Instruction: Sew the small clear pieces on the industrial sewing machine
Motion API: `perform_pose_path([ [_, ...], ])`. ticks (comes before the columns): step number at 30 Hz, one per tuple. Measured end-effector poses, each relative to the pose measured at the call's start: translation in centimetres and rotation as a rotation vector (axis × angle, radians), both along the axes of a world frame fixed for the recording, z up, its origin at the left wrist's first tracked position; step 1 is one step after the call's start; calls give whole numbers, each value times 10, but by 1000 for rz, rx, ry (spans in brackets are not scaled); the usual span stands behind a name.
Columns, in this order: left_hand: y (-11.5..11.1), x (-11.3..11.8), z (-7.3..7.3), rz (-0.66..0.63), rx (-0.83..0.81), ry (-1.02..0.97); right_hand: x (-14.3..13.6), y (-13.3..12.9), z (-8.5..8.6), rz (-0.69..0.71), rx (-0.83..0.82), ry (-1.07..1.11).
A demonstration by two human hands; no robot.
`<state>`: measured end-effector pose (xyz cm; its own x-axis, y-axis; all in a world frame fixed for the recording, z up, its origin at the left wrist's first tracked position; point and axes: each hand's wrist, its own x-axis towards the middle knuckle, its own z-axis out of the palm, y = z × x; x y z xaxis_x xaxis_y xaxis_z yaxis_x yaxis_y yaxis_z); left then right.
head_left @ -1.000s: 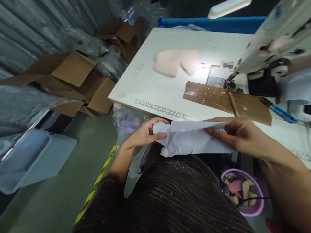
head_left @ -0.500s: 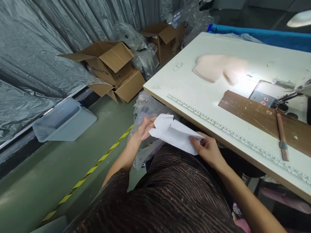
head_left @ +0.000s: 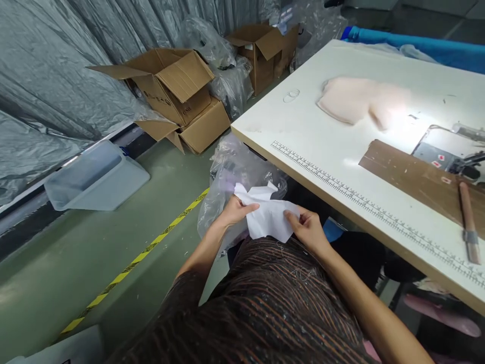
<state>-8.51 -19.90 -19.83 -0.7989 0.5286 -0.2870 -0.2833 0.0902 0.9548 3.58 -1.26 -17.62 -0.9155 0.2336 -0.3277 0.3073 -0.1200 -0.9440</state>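
A white piece of fabric or paper (head_left: 271, 217), creased and uneven at its edges, is stretched between my hands above my lap; I cannot tell which material it is. My left hand (head_left: 238, 208) pinches its left side, thumb on top. At the right end, my right hand (head_left: 307, 227) grips it between thumb and fingers. Behind the white piece, a clear plastic bag (head_left: 238, 162) hangs beside the table corner.
To my right is a white sewing table (head_left: 303, 121) with a printed ruler, pale fabric pieces (head_left: 352, 101), a brown board (head_left: 409, 182), a brush (head_left: 470, 222) and a machine part. Open cardboard boxes (head_left: 182, 86) and a plastic bin (head_left: 98, 177) stand on the floor.
My left hand has gone from open fingers at the edge to a thumb-over pinch on the white piece. Both hands are closer together, and the piece now sags and creases.
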Motion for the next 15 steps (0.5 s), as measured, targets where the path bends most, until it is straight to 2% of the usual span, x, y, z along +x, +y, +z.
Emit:
perform_pose_path([
  [2,-2,-5,1,-70,7,-30,0,13,-3,22,-22,-50],
  [4,0,-9,5,-215,30,-27,0,28,-2,79,-40,-78],
  [8,13,-13,12,-485,90,123,2,51,9,318,-94,-51],
  [11,25,-12,12,-561,85,340,0,56,11,313,-81,-47],
  [13,32,-10,12,-604,87,505,-3,53,7,310,-17,-60],
  [15,36,-10,11,-649,103,590,-5,49,2,345,27,-78],
])
